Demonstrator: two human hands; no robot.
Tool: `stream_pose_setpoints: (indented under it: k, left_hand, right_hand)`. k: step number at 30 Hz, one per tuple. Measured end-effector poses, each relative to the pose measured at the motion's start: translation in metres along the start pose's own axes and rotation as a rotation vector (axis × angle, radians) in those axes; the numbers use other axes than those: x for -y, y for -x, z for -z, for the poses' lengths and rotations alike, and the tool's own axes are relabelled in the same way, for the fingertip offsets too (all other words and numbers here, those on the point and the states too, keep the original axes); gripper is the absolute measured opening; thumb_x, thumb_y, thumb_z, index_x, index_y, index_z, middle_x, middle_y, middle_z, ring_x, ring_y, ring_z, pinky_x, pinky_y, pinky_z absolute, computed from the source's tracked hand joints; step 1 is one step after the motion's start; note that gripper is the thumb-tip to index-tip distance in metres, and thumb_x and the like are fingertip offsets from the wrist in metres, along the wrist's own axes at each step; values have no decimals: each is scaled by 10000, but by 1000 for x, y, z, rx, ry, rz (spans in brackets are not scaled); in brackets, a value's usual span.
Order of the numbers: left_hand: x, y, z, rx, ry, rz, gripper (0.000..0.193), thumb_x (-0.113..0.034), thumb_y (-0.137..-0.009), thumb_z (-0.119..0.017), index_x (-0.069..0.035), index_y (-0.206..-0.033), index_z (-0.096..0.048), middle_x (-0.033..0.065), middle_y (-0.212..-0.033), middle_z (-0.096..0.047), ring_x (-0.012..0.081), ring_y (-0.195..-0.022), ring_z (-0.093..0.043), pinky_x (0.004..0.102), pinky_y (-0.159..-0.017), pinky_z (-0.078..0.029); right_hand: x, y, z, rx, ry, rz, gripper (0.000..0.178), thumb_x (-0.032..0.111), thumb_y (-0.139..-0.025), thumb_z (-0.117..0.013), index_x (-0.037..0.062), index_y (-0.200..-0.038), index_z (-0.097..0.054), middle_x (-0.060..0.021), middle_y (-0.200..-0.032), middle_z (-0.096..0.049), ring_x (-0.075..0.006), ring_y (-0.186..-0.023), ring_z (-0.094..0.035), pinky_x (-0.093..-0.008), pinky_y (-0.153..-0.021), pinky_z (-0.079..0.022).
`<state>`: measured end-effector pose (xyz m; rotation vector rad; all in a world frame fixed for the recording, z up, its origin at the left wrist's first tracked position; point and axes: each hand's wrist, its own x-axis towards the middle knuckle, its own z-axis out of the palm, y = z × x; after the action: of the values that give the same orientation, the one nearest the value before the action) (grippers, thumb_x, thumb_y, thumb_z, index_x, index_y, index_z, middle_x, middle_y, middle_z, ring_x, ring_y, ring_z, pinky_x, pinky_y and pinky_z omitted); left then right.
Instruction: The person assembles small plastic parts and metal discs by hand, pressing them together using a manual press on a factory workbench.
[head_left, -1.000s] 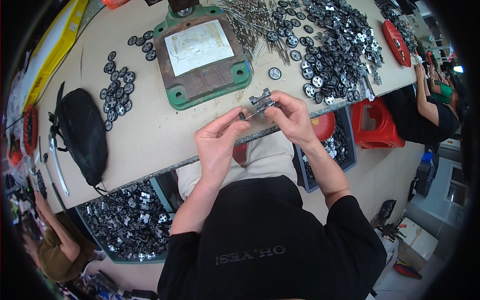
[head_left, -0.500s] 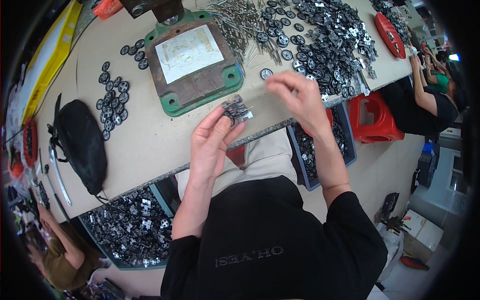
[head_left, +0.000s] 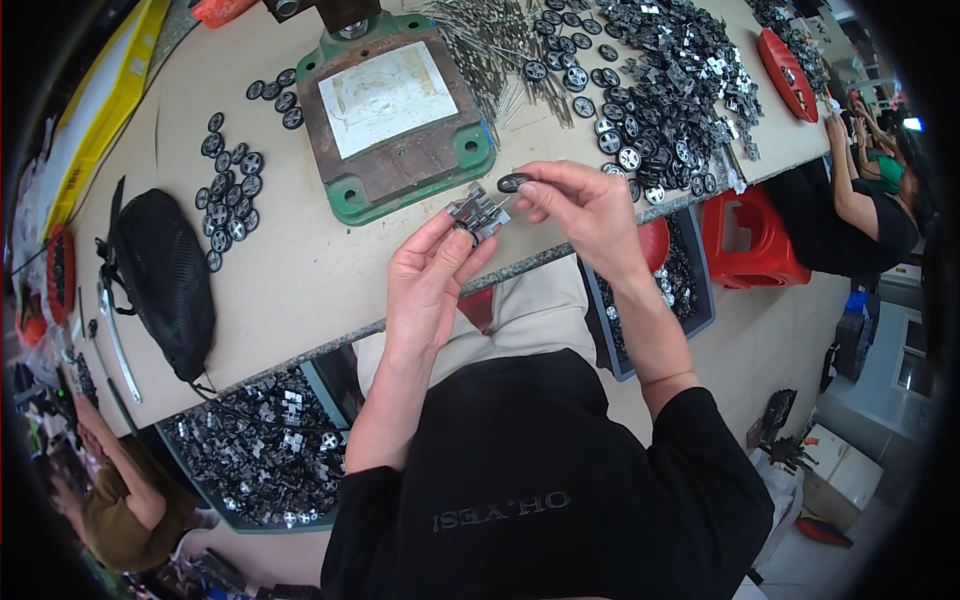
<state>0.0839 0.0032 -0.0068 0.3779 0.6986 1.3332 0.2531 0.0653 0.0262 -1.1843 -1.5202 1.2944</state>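
Observation:
My left hand (head_left: 433,268) is closed around a small black and grey toy-car chassis part (head_left: 478,213), held above the table's front edge. A thin metal axle sticks out of the part on its right side. Between the thumb and fingers of my right hand (head_left: 580,207) is a small black toy wheel (head_left: 514,183) with a silver-spoked hub. The wheel is close to the axle's free end; whether they touch I cannot tell. Just beyond my hands stands a green press base (head_left: 470,150) with a white plate (head_left: 388,98) on it.
Loose wheels (head_left: 235,205) lie left of the press. Beyond my right hand are thin metal rods (head_left: 480,50) and a heap of chassis parts (head_left: 680,60). A black mesh pouch (head_left: 160,280) lies at left. Full bins (head_left: 330,400) and a red stool (head_left: 750,245) stand below; people sit either side.
My right hand has picked up a wheel from the table and brought it left, close to the chassis part. My left hand still holds that part, its position almost unchanged.

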Motion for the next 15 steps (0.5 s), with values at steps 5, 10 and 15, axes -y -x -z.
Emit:
stream_pose_setpoints:
  k: [5,10,15]
  left_hand:
    - [4,2,0,-19,8,-37,286,-23,-885,-520,46,-1162,-508,141,-1075,-594,208,-982,-597,350,-884,-510]
    - [6,2,0,-46,12,-54,302,-16,-877,-531,49,-1171,-502,142,-1076,-594,207,-975,-600,351,-880,-511]
    - [12,4,-3,-71,-83,-168,267,-44,-886,-524,41,-1139,-526,156,-1066,-600,253,-977,-604,340,-865,-522]
  right_hand:
    - [1,13,-13,-101,-147,-60,174,31,-822,-609,-36,-980,-640,-81,-870,-653,-106,-705,-628,-210,-578,-512]
    - [-3,17,-18,-129,-157,-2,161,29,-818,-613,-32,-964,-643,-75,-854,-654,-107,-703,-628,-211,-583,-515]
    - [-8,20,-22,-230,258,305,170,7,-781,-637,-29,-947,-643,-98,-848,-653,-112,-700,-632,-214,-582,-506]
